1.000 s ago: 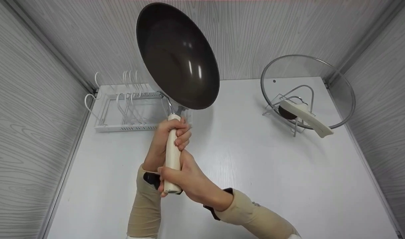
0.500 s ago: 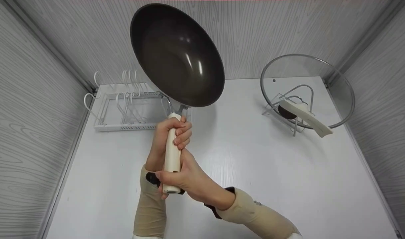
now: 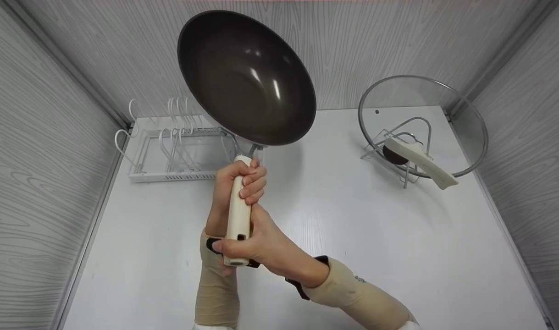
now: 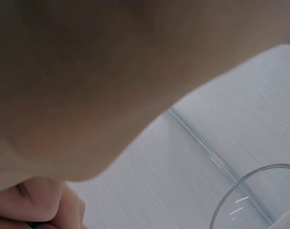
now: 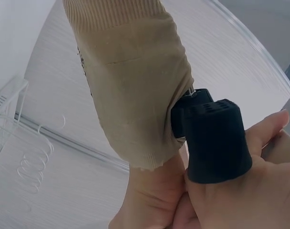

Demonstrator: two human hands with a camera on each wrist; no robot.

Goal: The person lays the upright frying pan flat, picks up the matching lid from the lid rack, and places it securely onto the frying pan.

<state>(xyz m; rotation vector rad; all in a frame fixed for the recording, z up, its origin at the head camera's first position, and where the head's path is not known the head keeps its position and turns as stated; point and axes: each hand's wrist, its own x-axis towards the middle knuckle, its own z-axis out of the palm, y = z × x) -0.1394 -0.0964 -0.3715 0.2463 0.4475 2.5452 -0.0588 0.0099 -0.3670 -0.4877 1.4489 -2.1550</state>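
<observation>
Two bare hands hold up one big, round, dark brown pan (image 3: 247, 78), tilted, at the upper middle of the frame. Its long cream handle (image 3: 239, 215) points down past the middle. The bare left hand (image 3: 248, 181) curls round the handle close to the pan, and the bare right hand (image 3: 265, 245) wraps its low end. Both grips look good, but the wide pan seems top-heavy, so it could tip or twist if the left hand gets loose. The low white wire rack (image 3: 146, 177) sits at the left of the frame, partly hidden by the pan; I cannot tell if they touch. If the pan drops that way, it might bump the rack and push it along the smooth white table (image 3: 352, 229). A big swing to the right could hit the round clear glass lid (image 3: 449, 123), which leans on a small grey wire stand (image 3: 406, 176), and knock it over.
</observation>
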